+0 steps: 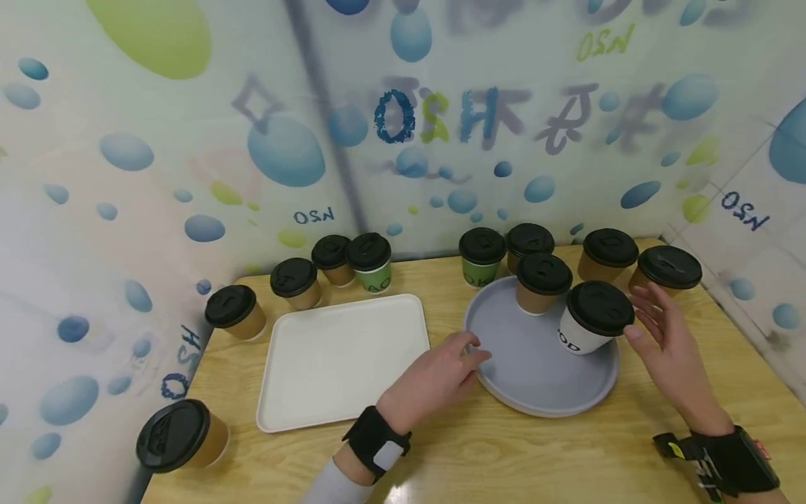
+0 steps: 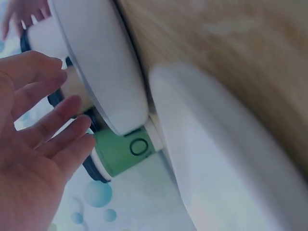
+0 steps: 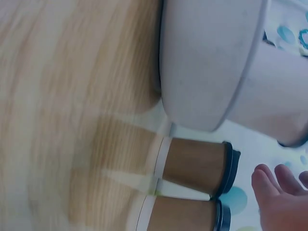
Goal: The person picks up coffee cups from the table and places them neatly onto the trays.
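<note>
On the round grey tray (image 1: 522,381) stand a white paper cup (image 1: 579,334) with a black lid and a smaller brown cup (image 1: 534,302). My right hand (image 1: 670,350) is just right of the white cup, thumb near its lid and fingers spread. In the right wrist view, that hand (image 3: 284,199) has a gap between it and the white cup (image 3: 269,94). At the tray's left edge hovers my left hand (image 1: 434,381), its fingers loosely bent. The left wrist view has nothing in the palm of this hand (image 2: 41,130), with a green cup (image 2: 120,153) beyond the fingertips.
A white rectangular tray (image 1: 343,364) lies left of the round one. Several lidded cups line the back, including a green cup (image 1: 371,262) and a brown cup (image 1: 607,255). Another brown cup (image 1: 210,441) stands at the front left. A printed backdrop (image 1: 441,182) rises behind the table.
</note>
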The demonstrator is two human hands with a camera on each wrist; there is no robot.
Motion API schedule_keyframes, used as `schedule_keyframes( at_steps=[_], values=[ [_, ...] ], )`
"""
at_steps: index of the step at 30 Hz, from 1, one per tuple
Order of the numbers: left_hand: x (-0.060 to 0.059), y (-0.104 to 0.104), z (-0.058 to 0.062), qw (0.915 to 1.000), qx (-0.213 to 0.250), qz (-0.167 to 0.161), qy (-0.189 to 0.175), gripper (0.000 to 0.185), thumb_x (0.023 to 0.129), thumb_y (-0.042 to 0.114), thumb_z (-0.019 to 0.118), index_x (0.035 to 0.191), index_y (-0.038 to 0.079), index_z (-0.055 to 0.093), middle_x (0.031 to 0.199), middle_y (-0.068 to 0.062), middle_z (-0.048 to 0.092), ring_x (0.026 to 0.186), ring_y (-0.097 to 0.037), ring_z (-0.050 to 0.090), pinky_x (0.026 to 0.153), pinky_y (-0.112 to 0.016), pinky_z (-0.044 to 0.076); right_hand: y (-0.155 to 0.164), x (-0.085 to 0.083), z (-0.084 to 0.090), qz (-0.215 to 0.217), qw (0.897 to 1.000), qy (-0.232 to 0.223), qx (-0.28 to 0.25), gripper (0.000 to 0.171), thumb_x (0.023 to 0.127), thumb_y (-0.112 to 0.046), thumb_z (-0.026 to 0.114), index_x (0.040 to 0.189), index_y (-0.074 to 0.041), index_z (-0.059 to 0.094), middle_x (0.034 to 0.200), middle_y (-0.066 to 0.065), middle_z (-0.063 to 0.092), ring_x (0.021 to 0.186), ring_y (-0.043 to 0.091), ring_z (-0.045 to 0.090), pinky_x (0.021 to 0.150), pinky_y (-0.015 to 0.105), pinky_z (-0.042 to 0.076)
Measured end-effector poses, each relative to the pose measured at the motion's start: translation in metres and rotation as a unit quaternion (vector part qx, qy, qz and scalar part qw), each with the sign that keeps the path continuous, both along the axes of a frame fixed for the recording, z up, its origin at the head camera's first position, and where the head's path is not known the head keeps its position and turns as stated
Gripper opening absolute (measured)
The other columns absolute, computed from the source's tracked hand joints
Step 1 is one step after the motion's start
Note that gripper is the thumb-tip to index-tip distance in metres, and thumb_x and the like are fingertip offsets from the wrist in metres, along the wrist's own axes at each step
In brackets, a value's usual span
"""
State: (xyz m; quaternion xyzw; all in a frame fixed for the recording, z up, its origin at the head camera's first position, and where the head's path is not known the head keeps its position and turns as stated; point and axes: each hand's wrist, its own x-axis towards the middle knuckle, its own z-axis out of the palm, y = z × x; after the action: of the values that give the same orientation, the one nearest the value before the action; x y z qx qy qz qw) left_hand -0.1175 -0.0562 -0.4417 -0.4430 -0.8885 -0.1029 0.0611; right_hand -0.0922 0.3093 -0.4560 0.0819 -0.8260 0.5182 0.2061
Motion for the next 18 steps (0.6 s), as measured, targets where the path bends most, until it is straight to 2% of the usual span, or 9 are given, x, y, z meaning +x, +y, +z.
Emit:
schedule_keyframes(
  at_steps=[3, 7, 12, 18],
  values=[
    [-0.009, -0.002, -0.002, 0.9999, -0.004, 0.012, 0.008, 0.027, 0.097, 0.017, 0.074, 0.124, 0.013, 0.075, 0.127, -0.007, 0.061, 0.117, -0.017, 0.061, 0.096, -0.020, 0.051, 0.005, 0.002, 0.001, -0.013, 0.999, 0.030, -0.013, 0.064, 0.103, 0.006, 0.049, 0.162, -0.006, 0.028, 0.151, -0.009, 0.044, 0.134, -0.002, 0.045, 0.105, 0.008, 0.036],
    [-0.014, -0.002, -0.007, 0.9996, -0.015, 0.016, 0.018, 0.020, 0.097, 0.015, 0.074, 0.117, 0.013, 0.079, 0.126, -0.008, 0.062, 0.118, -0.018, 0.061, 0.096, -0.020, 0.051, 0.009, 0.006, 0.003, -0.041, 0.999, 0.027, -0.013, 0.058, 0.106, 0.001, 0.047, 0.161, -0.006, 0.031, 0.149, -0.012, 0.046, 0.133, -0.003, 0.046, 0.098, 0.006, 0.039],
    [-0.014, -0.003, -0.009, 0.9993, -0.018, 0.017, 0.028, 0.016, 0.097, 0.013, 0.075, 0.111, 0.015, 0.080, 0.123, -0.006, 0.063, 0.114, -0.016, 0.063, 0.092, -0.018, 0.053, 0.013, 0.005, 0.005, -0.064, 0.998, 0.018, -0.005, 0.055, 0.107, -0.002, 0.047, 0.160, -0.007, 0.033, 0.148, -0.014, 0.046, 0.132, -0.004, 0.046, 0.098, 0.005, 0.039],
    [-0.008, -0.004, -0.007, 0.9979, -0.040, 0.013, 0.050, 0.021, 0.098, 0.014, 0.074, 0.118, 0.017, 0.079, 0.122, -0.002, 0.066, 0.116, -0.016, 0.062, 0.096, -0.019, 0.051, 0.020, 0.003, 0.002, -0.087, 0.996, 0.013, -0.004, 0.052, 0.107, -0.004, 0.047, 0.159, -0.009, 0.037, 0.146, -0.016, 0.048, 0.129, -0.006, 0.047, 0.097, 0.004, 0.039]
  ],
)
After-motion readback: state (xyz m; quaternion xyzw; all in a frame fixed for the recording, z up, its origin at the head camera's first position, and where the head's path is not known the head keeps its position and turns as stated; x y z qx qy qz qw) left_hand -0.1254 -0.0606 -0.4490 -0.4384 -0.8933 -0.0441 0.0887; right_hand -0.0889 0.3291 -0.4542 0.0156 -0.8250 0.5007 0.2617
